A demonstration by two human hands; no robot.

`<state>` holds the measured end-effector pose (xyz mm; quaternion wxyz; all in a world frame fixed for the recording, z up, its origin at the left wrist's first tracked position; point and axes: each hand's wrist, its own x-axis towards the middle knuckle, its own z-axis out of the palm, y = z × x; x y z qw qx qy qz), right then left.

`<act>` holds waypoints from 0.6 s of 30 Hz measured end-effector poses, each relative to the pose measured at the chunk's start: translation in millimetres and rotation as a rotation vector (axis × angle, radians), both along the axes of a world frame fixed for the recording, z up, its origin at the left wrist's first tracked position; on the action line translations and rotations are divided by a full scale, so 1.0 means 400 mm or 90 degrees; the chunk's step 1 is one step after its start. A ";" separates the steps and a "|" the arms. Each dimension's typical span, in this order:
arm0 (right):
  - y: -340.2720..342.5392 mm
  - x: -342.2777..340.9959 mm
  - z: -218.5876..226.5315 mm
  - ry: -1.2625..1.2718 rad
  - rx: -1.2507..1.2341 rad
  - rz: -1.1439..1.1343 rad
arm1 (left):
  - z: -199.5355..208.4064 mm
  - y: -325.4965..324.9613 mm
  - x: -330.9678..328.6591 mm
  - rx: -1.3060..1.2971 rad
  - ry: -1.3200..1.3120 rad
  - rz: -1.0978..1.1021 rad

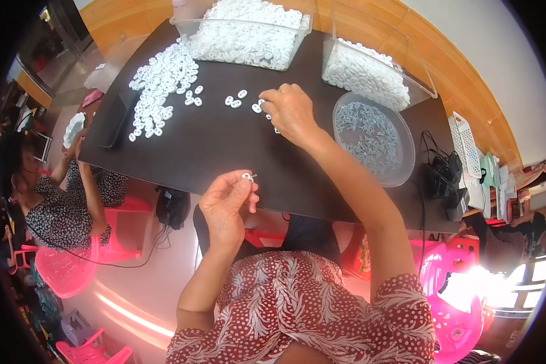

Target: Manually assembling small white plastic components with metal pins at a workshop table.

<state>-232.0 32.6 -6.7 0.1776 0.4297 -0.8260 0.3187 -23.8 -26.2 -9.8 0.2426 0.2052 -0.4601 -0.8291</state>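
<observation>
- White two-holed plastic piece (247, 176), pinched between thumb and fingertips of the left hand (223, 209), over the near side of the dark brown table (194, 130); a short thin bit pokes out rightward!
- Beyond it, away and to the right, comes the right hand (289, 113), fingers curled down at a scatter of small white oval pieces (256, 108); whether one is gripped, can't tell.
- So the right hand is nearer the scatter: one piece shows just left of its fingertips, and another (242, 94) farther left, long axis slanting up to the right.
- Out wider: a big white heap (164, 79) well left, and a clear rounded plastic tub (409, 161) of small grey-blue parts (367, 133) beside the right forearm.
</observation>
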 end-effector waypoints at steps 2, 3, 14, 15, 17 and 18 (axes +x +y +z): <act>-0.031 -0.015 -0.016 0.088 0.099 0.001 | -0.002 -0.003 0.001 0.007 -0.002 0.004; -0.040 -0.017 -0.021 0.090 0.097 0.002 | -0.004 -0.005 0.002 0.005 0.000 0.005; 0.030 0.078 -0.007 -0.202 0.006 0.187 | -0.002 -0.029 0.003 0.050 0.005 -0.009; 0.038 0.096 0.012 -0.582 -0.035 0.181 | -0.001 -0.031 0.005 0.053 0.000 -0.003; 0.065 0.127 0.042 -0.666 -0.065 0.206 | 0.002 -0.037 0.001 0.057 0.004 0.009; 0.078 0.138 0.050 -0.746 -0.099 0.227 | 0.002 -0.039 -0.002 0.055 0.007 0.010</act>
